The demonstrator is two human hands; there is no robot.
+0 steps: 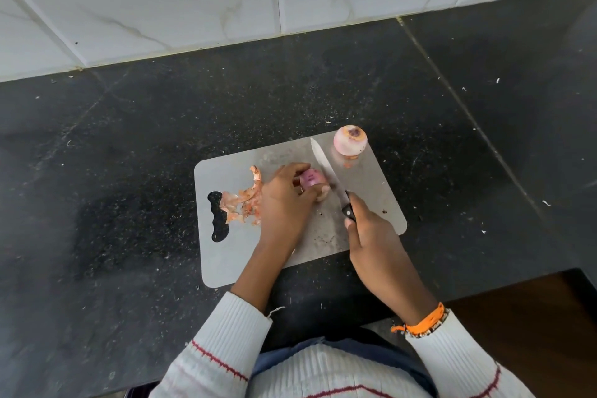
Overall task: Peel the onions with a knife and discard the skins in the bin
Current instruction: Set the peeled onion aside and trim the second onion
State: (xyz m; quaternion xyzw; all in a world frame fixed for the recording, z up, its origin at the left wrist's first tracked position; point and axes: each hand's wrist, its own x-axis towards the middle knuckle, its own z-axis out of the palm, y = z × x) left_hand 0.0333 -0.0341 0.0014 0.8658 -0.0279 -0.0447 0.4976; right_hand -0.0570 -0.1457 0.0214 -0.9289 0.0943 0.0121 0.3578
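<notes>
Step in hand: trimming the end off the second onion, judging by the blade position. Left hand (284, 200) has its grip closed around a small purple-pink onion (310, 178), pinning it down on the pale grey plastic cutting board (361, 184), roughly mid-board. Right hand (371, 233) has its grip wrapped tight on the black handle of a steel-bladed kitchen knife (326, 168); the blade lies against the right side of the held onion, tip pointing away from the person. A pale stub of the onion shows just under the blade, beside the left fingertips.

A second round pinkish-white onion (350, 140), looks already peeled, sits at the board's far right corner, apart from the hands. Loose papery orange-pink skins (245, 200) lie in a pile on the left of the board, next to its cut-out handle hole and touching the left hand's edge. Board rests on a black speckled stone tabletop (129, 155). No bin in view.

Next move likely calls for pressing the blade down through the end while the left fingers stay clear of the edge, then lifting the outer skin off. Skins not yet binned.
</notes>
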